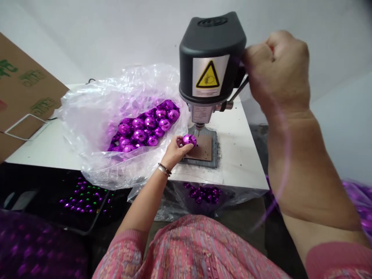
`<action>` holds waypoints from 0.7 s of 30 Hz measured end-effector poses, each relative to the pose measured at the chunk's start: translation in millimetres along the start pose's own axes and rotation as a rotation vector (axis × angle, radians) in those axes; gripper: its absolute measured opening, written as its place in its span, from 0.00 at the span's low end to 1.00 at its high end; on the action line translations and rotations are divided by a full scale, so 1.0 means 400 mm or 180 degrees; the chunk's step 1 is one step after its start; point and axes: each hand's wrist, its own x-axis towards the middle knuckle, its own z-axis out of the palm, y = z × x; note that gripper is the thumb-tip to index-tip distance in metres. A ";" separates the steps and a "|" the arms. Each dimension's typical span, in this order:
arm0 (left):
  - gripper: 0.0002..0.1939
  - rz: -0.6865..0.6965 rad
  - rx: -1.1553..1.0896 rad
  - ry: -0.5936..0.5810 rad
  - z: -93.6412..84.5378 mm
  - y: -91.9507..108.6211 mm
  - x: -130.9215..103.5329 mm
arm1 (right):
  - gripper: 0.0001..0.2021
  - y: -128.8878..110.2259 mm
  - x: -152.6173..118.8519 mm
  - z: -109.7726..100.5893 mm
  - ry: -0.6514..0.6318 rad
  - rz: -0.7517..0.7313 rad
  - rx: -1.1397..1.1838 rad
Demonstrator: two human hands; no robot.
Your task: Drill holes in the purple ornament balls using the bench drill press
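Note:
A shiny purple faceted ball [189, 140] is pinched in my left hand [174, 150], just left of the bit of a small drill press [213, 58]. Under the bit lies a brown board [203, 149] on the grey metal base [214, 155]. My right hand [279, 71] is raised beside the dark machine head, its fingers wrapped round the end of the feed lever [240, 88]. Left of the press, an open clear plastic bag [84, 112] holds many more purple balls [139, 135].
The white table [241, 155] ends close in front of me. A cardboard box [26, 89] stands at the left. Below the table edge are more purple balls [203, 195] in plastic, and purple and green balls [84, 195] lie lower left. A pale wall rises behind.

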 end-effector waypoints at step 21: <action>0.26 0.0256 0.0542 -0.0106 -0.002 -0.011 0.012 | 0.20 -0.011 0.031 0.001 -0.0243 0.0153 0.0075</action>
